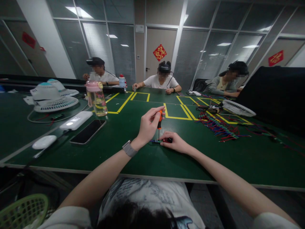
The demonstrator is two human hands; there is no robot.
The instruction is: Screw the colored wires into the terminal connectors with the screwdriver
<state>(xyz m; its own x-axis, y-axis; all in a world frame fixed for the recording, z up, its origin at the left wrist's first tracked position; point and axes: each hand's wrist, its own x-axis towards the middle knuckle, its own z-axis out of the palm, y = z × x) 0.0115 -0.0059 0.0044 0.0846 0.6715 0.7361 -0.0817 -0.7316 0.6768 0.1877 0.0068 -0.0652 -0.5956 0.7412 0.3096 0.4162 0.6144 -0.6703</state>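
Head cam only: office with glass partitions and doors behind, and three people sit across a green table (119, 159) marked with yellow tape (178, 118). The left hand (149, 123) has its fingers wrapped round an orange-and-black screwdriver (160, 120), shaft pointing down at a small circuit board (156, 141) on the near middle of the table. The right hand (175, 142) has its fingers pinched at the board's right end. Off left: phone (88, 132), white power bank (76, 121), pink-lidded bottle (97, 101), white fans (56, 95). Right: a heap of wired boards (221, 127), plus a big black panel (274, 101) blocking the far right. Writing: the right red sign (276, 58) reads 福; the middle red sign (159, 52) has gold Chinese characters. Bottle print's too blurry.
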